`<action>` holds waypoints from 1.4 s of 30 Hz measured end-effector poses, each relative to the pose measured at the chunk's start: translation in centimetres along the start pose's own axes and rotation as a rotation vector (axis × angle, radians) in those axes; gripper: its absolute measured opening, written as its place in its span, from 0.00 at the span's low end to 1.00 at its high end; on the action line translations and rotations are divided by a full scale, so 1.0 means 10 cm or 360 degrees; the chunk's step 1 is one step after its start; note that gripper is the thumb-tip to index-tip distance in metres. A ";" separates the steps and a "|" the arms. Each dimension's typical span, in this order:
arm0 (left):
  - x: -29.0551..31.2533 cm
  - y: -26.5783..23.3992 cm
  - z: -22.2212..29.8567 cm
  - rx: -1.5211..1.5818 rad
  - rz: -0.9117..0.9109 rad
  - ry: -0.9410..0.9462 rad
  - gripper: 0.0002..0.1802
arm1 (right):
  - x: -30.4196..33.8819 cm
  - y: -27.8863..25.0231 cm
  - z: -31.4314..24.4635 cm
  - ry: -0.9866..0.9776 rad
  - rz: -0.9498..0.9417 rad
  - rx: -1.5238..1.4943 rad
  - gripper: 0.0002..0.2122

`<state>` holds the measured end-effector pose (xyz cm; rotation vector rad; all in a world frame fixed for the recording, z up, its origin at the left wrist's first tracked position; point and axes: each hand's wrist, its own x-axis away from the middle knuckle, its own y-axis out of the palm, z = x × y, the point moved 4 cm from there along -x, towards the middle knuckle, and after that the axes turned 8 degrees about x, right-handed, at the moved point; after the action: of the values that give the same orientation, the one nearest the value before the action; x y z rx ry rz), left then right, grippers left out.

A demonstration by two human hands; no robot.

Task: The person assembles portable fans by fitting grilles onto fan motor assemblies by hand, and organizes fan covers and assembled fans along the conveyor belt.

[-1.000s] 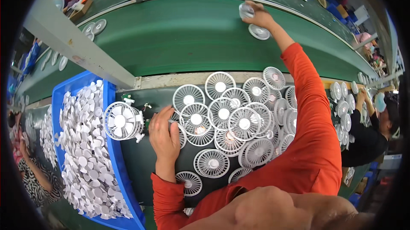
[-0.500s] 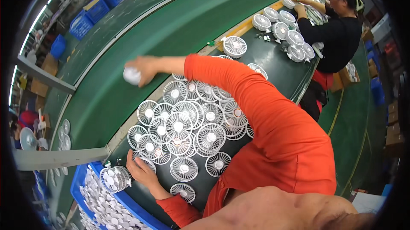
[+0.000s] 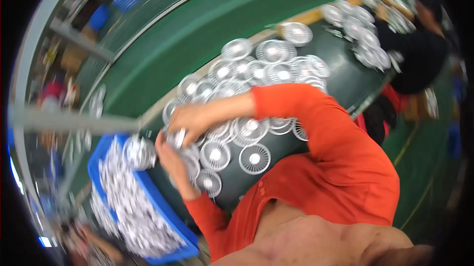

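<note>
My left hand (image 3: 170, 160) holds a round white fan grille (image 3: 138, 151) over the inner edge of the blue bin (image 3: 163, 211). My right hand (image 3: 193, 119) reaches across from the right in an orange sleeve and meets the left hand. Its fingers are closed on a small white round part (image 3: 177, 137) pressed between the two hands. Under and around both hands lie several white fan grilles (image 3: 255, 158) spread flat on the dark worktop (image 3: 340, 81). The picture is blurred by motion.
The blue bin at lower left is full of small white parts. A green conveyor belt (image 3: 197, 34) runs along the far side of the worktop. A co-worker in black (image 3: 419, 54) works among more grilles at upper right. A grey bar (image 3: 69, 123) crosses at left.
My right hand has come back from the conveyor belt with the small white part and now meets the left hand. The view has swung and blurred.
</note>
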<state>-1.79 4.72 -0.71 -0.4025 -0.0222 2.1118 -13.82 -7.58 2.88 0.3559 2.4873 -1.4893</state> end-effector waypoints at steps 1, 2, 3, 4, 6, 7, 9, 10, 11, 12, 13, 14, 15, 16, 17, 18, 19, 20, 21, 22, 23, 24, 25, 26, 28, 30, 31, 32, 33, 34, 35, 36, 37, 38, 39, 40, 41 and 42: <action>-0.01 0.08 0.12 -0.0199 0.0002 0.0021 0.21 | 0.05 -0.07 0.06 0.0153 0.0000 -0.0070 0.19; -0.03 0.12 0.13 -0.0211 -0.0011 0.0005 0.20 | 0.17 -0.24 0.03 0.0197 0.0172 -0.0162 0.15; -0.02 0.15 0.25 -0.0162 -0.0039 0.0050 0.19 | 0.22 -0.27 0.12 0.0313 0.0091 -0.0144 0.13; 0.00 0.10 0.25 -0.0247 -0.0040 0.0136 0.18 | 0.26 -0.36 0.08 0.0338 0.0120 -0.0089 0.11; 0.05 0.01 0.25 -0.0311 0.0054 0.0251 0.16 | 0.28 -0.45 0.07 0.0431 0.0137 -0.0224 0.11; 0.08 -0.03 0.23 -0.0345 0.0108 0.0273 0.15 | 0.32 -0.44 0.09 0.0494 0.0248 -0.0285 0.11; 0.18 -0.17 0.18 -0.0393 0.0291 0.0349 0.12 | 0.28 -0.43 0.05 0.0583 0.0234 -0.0351 0.11; 0.20 -0.20 0.23 -0.0407 0.0355 0.0405 0.12 | 0.31 -0.47 0.03 0.0558 0.0324 -0.0361 0.10; 0.22 -0.24 0.28 -0.0420 0.0415 0.0463 0.11 | 0.33 -0.49 0.01 0.0621 0.0371 -0.0536 0.10; 0.20 -0.27 0.34 -0.0395 0.0496 0.0486 0.10 | 0.37 -0.49 0.06 0.0628 0.0383 -0.0706 0.10; 0.16 -0.32 0.41 -0.0408 0.0557 0.0517 0.10 | 0.38 -0.48 0.09 0.0637 0.0396 -0.0874 0.09; 0.13 -0.39 0.46 -0.0419 0.0615 0.0549 0.09 | 0.44 -0.48 0.12 0.0774 0.0366 -0.1100 0.09; 0.10 -0.51 0.45 -0.0455 0.0689 0.0563 0.09 | 0.45 -0.52 0.07 0.0764 0.0358 -0.1206 0.09; 0.03 -0.57 0.50 -0.0587 0.0711 0.0578 0.10 | 0.50 -0.55 0.08 0.0773 0.0362 -0.1309 0.09; -0.06 -0.64 0.56 -0.0719 0.0730 0.0595 0.11 | 0.53 -0.57 0.08 0.0756 0.0404 -0.1374 0.08; -0.16 -0.72 0.61 -0.0847 0.0664 0.0611 0.15 | 0.55 -0.59 0.07 0.0757 0.0407 -0.1374 0.08; -0.26 -0.80 0.62 -0.1018 0.0628 0.0691 0.16 | 0.57 -0.60 0.05 0.0778 0.0399 -0.1419 0.08; -0.37 -0.86 0.64 -0.1188 0.0589 0.0772 0.17 | 0.59 -0.61 0.03 0.0799 0.0391 -0.1464 0.08; -0.51 -0.88 0.65 -0.1273 0.0508 0.0817 0.20 | 0.60 -0.64 -0.01 0.0849 0.0442 -0.1487 0.07; -0.62 -0.95 0.58 -0.1355 0.0445 0.0776 0.21 | 0.60 -0.62 -0.03 0.0846 0.0413 -0.1486 0.07; -0.72 -1.04 0.48 -0.1437 0.0385 0.0735 0.22 | 0.60 -0.60 -0.04 0.0842 0.0384 -0.1484 0.07; -0.82 -1.14 0.34 -0.1510 0.0308 0.0544 0.20 | 0.60 -0.58 -0.06 0.0847 0.0377 -0.1475 0.07; -0.87 -1.18 0.29 -0.1487 0.0248 0.0320 0.17 | 0.60 -0.57 -0.09 0.0865 0.0370 -0.1498 0.07; -0.91 -1.23 0.24 -0.1461 0.0191 0.0095 0.15 | 0.60 -0.56 -0.12 0.0880 0.0359 -0.1522 0.07; -0.95 -1.23 0.34 -0.1461 0.0249 0.0163 0.09 | 0.63 -0.56 -0.13 0.0870 0.0363 -0.1546 0.08; -0.88 -1.22 0.46 -0.1483 0.0359 0.0146 0.09 | 0.66 -0.59 -0.14 0.0870 0.0368 -0.1580 0.09; -0.83 -1.16 0.55 -0.1438 0.0454 0.0166 0.10 | 0.68 -0.60 -0.13 0.0892 0.0388 -0.1585 0.10; -0.78 -1.09 0.62 -0.1389 0.0549 0.0183 0.11 | 0.68 -0.62 -0.12 0.0915 0.0407 -0.1592 0.11; -0.68 -1.04 0.67 -0.1407 0.0616 0.0210 0.11 | 0.64 -0.66 -0.18 0.0909 0.0441 -0.1611 0.15; -0.59 -0.99 0.63 -0.0974 0.0648 0.0311 0.11 | 0.58 -0.65 -0.22 0.0851 0.0468 -0.1626 0.17; -0.51 -0.91 0.57 -0.0537 0.0667 0.0399 0.12 | 0.52 -0.64 -0.24 0.0795 0.0496 -0.1638 0.18; -0.44 -0.71 0.57 -0.0328 0.0657 0.0371 0.16 | 0.48 -0.63 -0.24 0.0796 0.0554 -0.1638 0.19; -0.36 -0.57 0.50 -0.0080 0.0623 0.0388 0.18 | 0.41 -0.63 -0.31 0.0766 0.0559 -0.1602 0.20; -0.27 -0.40 0.36 0.0286 0.0532 0.0180 0.18 | 0.35 -0.62 -0.34 0.0746 0.0572 -0.1562 0.20; -0.21 -0.22 0.29 0.0603 0.0510 0.0135 0.19 | 0.30 -0.54 -0.28 0.0564 0.0741 -0.1473 0.20; -0.15 -0.03 0.27 0.1032 0.0530 -0.0026 0.20 | 0.29 -0.57 -0.31 0.0616 0.0753 -0.1395 0.20; -0.09 0.12 0.26 0.1457 0.0544 -0.0199 0.20 | 0.30 -0.60 -0.34 0.0670 0.0764 -0.1316 0.20; -0.03 0.22 0.27 0.1650 0.0486 -0.0321 0.22 | 0.31 -0.58 -0.31 0.0666 0.0808 -0.1299 0.20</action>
<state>-4.25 3.59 1.56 0.4521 1.0208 2.1287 -18.74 -7.16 8.20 1.0912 2.7340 -0.1719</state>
